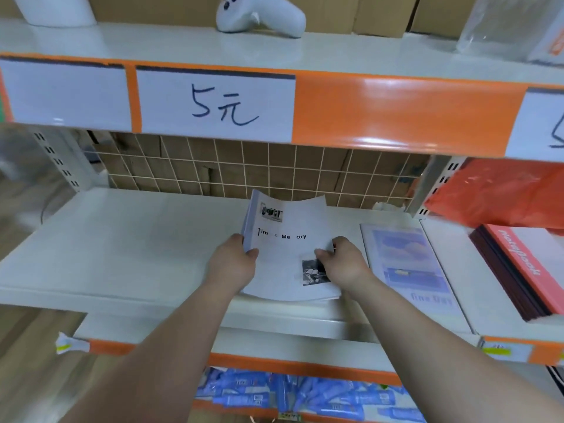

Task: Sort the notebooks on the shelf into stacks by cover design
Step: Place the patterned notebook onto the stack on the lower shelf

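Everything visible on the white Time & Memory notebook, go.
The white paper-covered notebook carries black "Time & Memory" lettering and two black-and-white photos, upper left and lower right. It lies over the white metal shelf, bowed, far edge curled upward. The left hand grips its left edge; the right hand pinches its right edge.

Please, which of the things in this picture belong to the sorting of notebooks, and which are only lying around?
Belong to the job: white notebooks, gripped by the left hand and right hand; blue notebook beside them; red notebooks at the far right.

Just lying about: white controller on the upper shelf; orange bag; price label; blue packets below.
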Action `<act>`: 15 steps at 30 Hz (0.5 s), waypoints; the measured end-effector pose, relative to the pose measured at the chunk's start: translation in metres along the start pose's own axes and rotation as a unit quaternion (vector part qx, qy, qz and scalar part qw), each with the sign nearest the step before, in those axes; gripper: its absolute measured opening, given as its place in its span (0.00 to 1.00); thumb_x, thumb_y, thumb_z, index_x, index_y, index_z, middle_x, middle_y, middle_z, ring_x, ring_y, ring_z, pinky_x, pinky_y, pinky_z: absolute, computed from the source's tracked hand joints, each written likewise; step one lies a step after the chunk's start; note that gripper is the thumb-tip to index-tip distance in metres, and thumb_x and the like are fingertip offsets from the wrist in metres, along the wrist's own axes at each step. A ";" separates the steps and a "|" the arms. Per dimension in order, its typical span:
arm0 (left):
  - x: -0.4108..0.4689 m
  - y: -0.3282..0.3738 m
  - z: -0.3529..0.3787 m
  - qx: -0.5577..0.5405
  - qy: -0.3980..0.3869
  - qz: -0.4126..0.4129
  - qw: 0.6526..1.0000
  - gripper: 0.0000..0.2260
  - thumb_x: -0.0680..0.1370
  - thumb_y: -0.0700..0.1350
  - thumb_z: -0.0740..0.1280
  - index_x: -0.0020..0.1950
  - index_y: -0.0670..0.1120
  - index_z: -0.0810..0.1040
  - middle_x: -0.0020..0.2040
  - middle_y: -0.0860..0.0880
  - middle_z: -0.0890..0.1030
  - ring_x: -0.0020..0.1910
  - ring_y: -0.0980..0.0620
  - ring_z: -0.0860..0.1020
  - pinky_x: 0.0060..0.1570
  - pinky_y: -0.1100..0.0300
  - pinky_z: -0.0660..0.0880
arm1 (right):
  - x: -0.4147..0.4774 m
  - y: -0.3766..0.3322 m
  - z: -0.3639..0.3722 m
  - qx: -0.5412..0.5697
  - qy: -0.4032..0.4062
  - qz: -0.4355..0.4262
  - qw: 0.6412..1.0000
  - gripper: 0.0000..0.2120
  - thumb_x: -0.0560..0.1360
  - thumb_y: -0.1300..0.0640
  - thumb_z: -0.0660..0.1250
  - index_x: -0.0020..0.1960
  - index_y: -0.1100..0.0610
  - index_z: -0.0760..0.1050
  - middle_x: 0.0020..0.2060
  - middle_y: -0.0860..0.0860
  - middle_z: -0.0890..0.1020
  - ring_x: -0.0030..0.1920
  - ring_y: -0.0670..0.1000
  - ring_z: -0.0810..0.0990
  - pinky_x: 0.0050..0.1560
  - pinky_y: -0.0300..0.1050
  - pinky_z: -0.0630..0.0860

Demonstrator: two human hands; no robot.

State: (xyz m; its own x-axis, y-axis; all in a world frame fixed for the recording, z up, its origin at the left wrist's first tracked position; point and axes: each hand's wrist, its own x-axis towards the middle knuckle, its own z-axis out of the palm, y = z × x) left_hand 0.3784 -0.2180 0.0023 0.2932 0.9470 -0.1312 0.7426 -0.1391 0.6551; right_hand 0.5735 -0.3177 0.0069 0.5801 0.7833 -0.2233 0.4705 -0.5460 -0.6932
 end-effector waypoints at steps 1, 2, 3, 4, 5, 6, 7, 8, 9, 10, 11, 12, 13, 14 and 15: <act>0.002 -0.002 0.000 0.013 0.004 0.005 1.000 0.10 0.80 0.47 0.64 0.54 0.40 0.73 0.47 0.43 0.77 0.44 0.42 0.74 0.40 0.55 0.68 | 0.000 0.000 0.002 -0.008 0.004 -0.002 1.000 0.11 0.79 0.50 0.63 0.50 0.58 0.68 0.45 0.54 0.75 0.45 0.56 0.73 0.42 0.43 0.66; 0.003 -0.003 0.000 0.027 0.009 0.011 1.000 0.11 0.80 0.47 0.64 0.54 0.40 0.73 0.48 0.42 0.77 0.44 0.41 0.74 0.41 0.55 0.69 | 0.001 0.000 0.004 -0.016 0.008 -0.004 1.000 0.12 0.79 0.50 0.63 0.49 0.58 0.67 0.44 0.54 0.74 0.44 0.56 0.72 0.42 0.43 0.66; 0.005 -0.005 0.000 0.043 0.013 0.014 0.999 0.11 0.80 0.47 0.64 0.54 0.39 0.73 0.48 0.41 0.78 0.45 0.40 0.75 0.42 0.54 0.71 | 0.001 0.001 0.005 -0.024 0.008 -0.008 1.000 0.12 0.79 0.50 0.63 0.49 0.59 0.67 0.44 0.54 0.75 0.44 0.56 0.72 0.41 0.43 0.66; 0.005 -0.006 -0.001 0.061 0.018 0.018 0.998 0.12 0.80 0.48 0.64 0.54 0.39 0.73 0.49 0.40 0.78 0.47 0.39 0.76 0.44 0.52 0.73 | 0.000 0.002 0.007 -0.032 0.008 -0.012 0.999 0.13 0.79 0.49 0.63 0.50 0.59 0.68 0.44 0.54 0.75 0.45 0.57 0.73 0.41 0.44 0.66; 0.006 -0.008 0.000 0.079 0.023 0.022 0.996 0.13 0.81 0.49 0.64 0.53 0.38 0.73 0.49 0.40 0.78 0.48 0.38 0.77 0.45 0.51 0.74 | 0.000 0.002 0.008 -0.039 0.007 -0.015 0.999 0.13 0.79 0.49 0.63 0.51 0.60 0.69 0.44 0.54 0.76 0.46 0.57 0.74 0.42 0.44 0.66; 0.007 -0.009 0.000 0.099 0.027 0.026 0.994 0.13 0.81 0.49 0.64 0.53 0.38 0.73 0.50 0.39 0.78 0.49 0.38 0.77 0.46 0.50 0.74 | 0.000 0.003 0.008 -0.042 0.009 -0.016 0.999 0.14 0.79 0.48 0.64 0.52 0.60 0.70 0.45 0.54 0.77 0.48 0.58 0.76 0.42 0.44 0.67; 0.007 -0.009 0.000 0.121 0.030 0.028 0.992 0.14 0.81 0.50 0.63 0.54 0.38 0.73 0.51 0.39 0.78 0.50 0.38 0.77 0.46 0.51 0.73 | 0.000 0.004 0.009 -0.044 0.011 -0.016 0.999 0.15 0.78 0.47 0.64 0.53 0.60 0.71 0.46 0.54 0.78 0.49 0.58 0.77 0.43 0.44 0.68; 0.007 -0.009 0.001 0.139 0.032 0.026 0.989 0.15 0.81 0.51 0.63 0.54 0.38 0.73 0.52 0.39 0.77 0.51 0.38 0.77 0.46 0.51 0.73 | 0.001 0.006 0.010 -0.047 0.015 -0.018 0.999 0.16 0.78 0.47 0.65 0.53 0.60 0.72 0.47 0.55 0.80 0.50 0.59 0.78 0.43 0.44 0.69; 0.006 -0.009 0.001 0.152 0.033 0.023 0.988 0.16 0.81 0.52 0.62 0.55 0.38 0.73 0.52 0.39 0.77 0.51 0.38 0.76 0.46 0.52 0.73 | 0.001 0.007 0.010 -0.054 0.021 -0.021 0.998 0.16 0.77 0.46 0.65 0.52 0.59 0.72 0.48 0.56 0.80 0.51 0.59 0.78 0.44 0.45 0.70; 0.006 -0.009 0.001 0.162 0.033 0.020 0.986 0.16 0.81 0.53 0.62 0.55 0.39 0.74 0.53 0.39 0.76 0.52 0.38 0.76 0.47 0.52 0.73 | 0.002 0.008 0.011 -0.063 0.026 -0.023 0.997 0.16 0.77 0.46 0.66 0.52 0.59 0.72 0.48 0.56 0.81 0.51 0.59 0.78 0.44 0.45 0.70; 0.005 -0.009 0.001 0.171 0.033 0.018 0.985 0.17 0.81 0.53 0.62 0.56 0.39 0.74 0.53 0.39 0.76 0.52 0.38 0.76 0.48 0.52 0.73 | 0.003 0.010 0.012 -0.071 0.028 -0.026 0.997 0.16 0.77 0.45 0.66 0.52 0.58 0.72 0.49 0.56 0.81 0.51 0.59 0.78 0.44 0.45 0.70; 0.004 -0.010 0.001 0.179 0.034 0.018 0.983 0.18 0.81 0.54 0.62 0.56 0.38 0.74 0.54 0.39 0.75 0.52 0.37 0.76 0.49 0.51 0.73 | 0.003 0.012 0.014 -0.076 0.027 -0.026 0.996 0.15 0.77 0.45 0.66 0.52 0.58 0.72 0.49 0.57 0.81 0.51 0.59 0.78 0.44 0.45 0.70; 0.004 -0.011 0.001 0.182 0.034 0.019 0.983 0.18 0.81 0.54 0.62 0.56 0.38 0.74 0.54 0.38 0.75 0.52 0.37 0.76 0.50 0.51 0.74 | 0.004 0.013 0.016 -0.076 0.025 -0.026 0.996 0.16 0.77 0.45 0.65 0.53 0.57 0.72 0.49 0.57 0.81 0.51 0.59 0.78 0.44 0.45 0.70; 0.004 -0.012 0.001 0.175 0.033 0.017 0.984 0.18 0.81 0.54 0.62 0.56 0.38 0.75 0.54 0.38 0.74 0.52 0.37 0.76 0.51 0.51 0.74 | 0.004 0.015 0.017 -0.073 0.023 -0.023 0.997 0.16 0.77 0.44 0.65 0.54 0.57 0.73 0.49 0.57 0.81 0.52 0.59 0.78 0.44 0.45 0.70; 0.005 -0.013 0.002 0.162 0.030 0.013 0.986 0.18 0.81 0.54 0.63 0.56 0.38 0.75 0.54 0.38 0.74 0.51 0.37 0.76 0.51 0.50 0.75 | 0.004 0.016 0.018 -0.072 0.023 -0.021 0.997 0.16 0.77 0.44 0.65 0.55 0.56 0.73 0.50 0.57 0.80 0.52 0.59 0.77 0.45 0.45 0.70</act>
State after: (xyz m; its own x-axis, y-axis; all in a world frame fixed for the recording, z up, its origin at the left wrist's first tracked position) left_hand 0.3710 -0.2121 -0.0085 0.2857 0.9560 -0.0660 0.8917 -0.2400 0.3838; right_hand 0.5712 -0.3180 -0.0169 0.5872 0.7930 -0.1623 0.5835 -0.5536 -0.5942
